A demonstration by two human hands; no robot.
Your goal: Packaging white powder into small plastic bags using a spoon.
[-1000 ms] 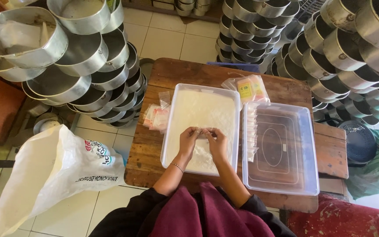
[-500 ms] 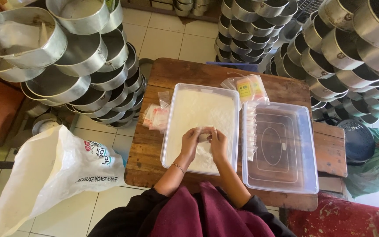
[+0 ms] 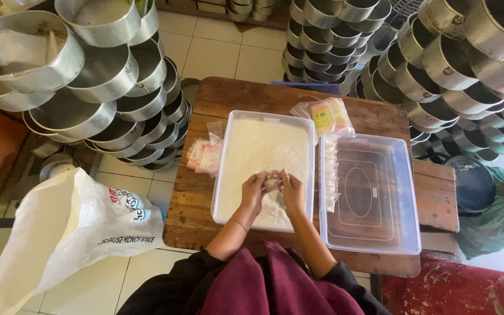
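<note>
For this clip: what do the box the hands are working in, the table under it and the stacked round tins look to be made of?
Box: clear plastic, by its see-through walls; it holds white powder.
Table: dark brown wood, worn, with visible grain.
Stacked round tins: thin grey metal, probably aluminium, with a dull sheen.
Both the left hand and the right hand pinch a small item over the powder; its material cannot be told.

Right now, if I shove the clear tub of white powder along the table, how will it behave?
The clear tub looks well filled with white powder, so probably heavy and slow to slide. Its thin plastic walls may flex. It is open-topped, so powder could spill if jerked.
</note>
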